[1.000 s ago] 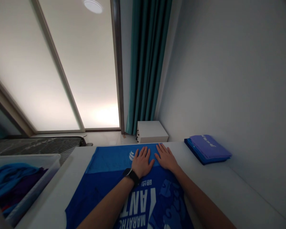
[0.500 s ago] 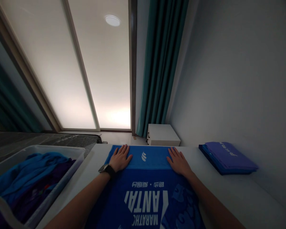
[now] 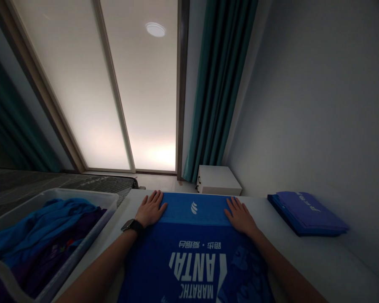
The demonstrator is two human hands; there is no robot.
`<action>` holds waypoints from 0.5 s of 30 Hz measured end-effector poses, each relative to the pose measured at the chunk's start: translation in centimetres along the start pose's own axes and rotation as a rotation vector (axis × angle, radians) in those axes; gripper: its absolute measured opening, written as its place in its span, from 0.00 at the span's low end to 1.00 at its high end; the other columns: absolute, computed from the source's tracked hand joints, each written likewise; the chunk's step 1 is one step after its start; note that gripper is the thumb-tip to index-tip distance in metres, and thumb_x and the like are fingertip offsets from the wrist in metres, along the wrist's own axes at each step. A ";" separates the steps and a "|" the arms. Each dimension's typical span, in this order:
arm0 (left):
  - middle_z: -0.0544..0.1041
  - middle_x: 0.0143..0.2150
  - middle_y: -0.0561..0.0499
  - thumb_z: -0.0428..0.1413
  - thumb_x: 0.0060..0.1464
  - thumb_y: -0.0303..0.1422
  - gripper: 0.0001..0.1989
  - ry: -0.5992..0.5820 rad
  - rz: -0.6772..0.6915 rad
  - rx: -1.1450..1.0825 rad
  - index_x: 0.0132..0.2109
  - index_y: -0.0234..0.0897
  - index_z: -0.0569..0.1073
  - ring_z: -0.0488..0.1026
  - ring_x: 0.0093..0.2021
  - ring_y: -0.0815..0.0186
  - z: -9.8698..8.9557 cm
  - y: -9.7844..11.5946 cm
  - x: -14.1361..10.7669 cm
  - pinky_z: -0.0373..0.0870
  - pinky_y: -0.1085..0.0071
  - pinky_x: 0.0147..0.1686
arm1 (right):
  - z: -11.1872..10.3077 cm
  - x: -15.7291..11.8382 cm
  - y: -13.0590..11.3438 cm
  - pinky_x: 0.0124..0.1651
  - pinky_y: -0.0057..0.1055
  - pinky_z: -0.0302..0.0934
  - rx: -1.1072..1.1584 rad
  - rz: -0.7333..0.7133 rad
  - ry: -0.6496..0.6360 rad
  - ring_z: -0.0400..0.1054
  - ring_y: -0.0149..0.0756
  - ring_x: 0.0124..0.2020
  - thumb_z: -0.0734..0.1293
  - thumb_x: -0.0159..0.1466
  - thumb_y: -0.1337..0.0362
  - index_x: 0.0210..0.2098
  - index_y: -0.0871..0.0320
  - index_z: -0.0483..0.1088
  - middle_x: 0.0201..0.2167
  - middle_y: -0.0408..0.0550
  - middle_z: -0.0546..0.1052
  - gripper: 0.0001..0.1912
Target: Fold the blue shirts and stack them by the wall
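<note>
from the head view, the left grip (image 3: pixel 149 211) and right grip (image 3: pixel 241 216) are lying flat, released, on the blue shirt (image 3: pixel 194 235), which is spreading between them; a folded stack (image 3: pixel 312 213) is sitting right of the right grip.

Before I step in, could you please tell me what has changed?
The left hand has moved left, past the white logo, to the left edge of the blue shirt, away from the right hand, still near the right edge. The bin and the folded stack stayed.
</note>
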State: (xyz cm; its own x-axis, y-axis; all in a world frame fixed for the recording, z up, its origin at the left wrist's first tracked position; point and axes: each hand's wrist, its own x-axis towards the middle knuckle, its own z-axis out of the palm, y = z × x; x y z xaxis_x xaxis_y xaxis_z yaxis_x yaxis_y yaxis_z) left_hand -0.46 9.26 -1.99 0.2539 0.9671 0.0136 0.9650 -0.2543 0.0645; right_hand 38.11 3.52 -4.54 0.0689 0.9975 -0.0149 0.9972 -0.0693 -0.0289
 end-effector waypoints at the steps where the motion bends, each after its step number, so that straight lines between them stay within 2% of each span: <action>1: 0.47 0.72 0.48 0.35 0.65 0.48 0.34 -0.002 0.000 -0.002 0.70 0.33 0.49 0.40 0.72 0.58 0.0 0.0 0.0 0.39 0.52 0.67 | 0.0 0.0 0.0 0.69 0.45 0.31 0.004 0.001 0.000 0.32 0.41 0.71 0.46 0.69 0.48 0.70 0.61 0.44 0.71 0.51 0.44 0.35; 15: 0.50 0.71 0.47 0.39 0.63 0.48 0.32 0.057 0.018 -0.065 0.69 0.39 0.53 0.43 0.71 0.55 1.6 -1.2 1.1 0.40 0.49 0.66 | 0.8 0.6 0.4 0.69 0.46 0.31 0.057 -0.002 0.033 0.33 0.42 0.71 0.47 0.69 0.46 0.70 0.60 0.45 0.71 0.53 0.44 0.36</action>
State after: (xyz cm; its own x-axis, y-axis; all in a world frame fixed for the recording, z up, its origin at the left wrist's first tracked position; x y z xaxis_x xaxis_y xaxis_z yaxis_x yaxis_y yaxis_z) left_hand -1.19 10.62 -3.64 0.2651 0.9616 0.0718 0.9535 -0.2725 0.1287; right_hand 38.50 4.10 -5.34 0.0684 0.9975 0.0183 0.9940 -0.0666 -0.0863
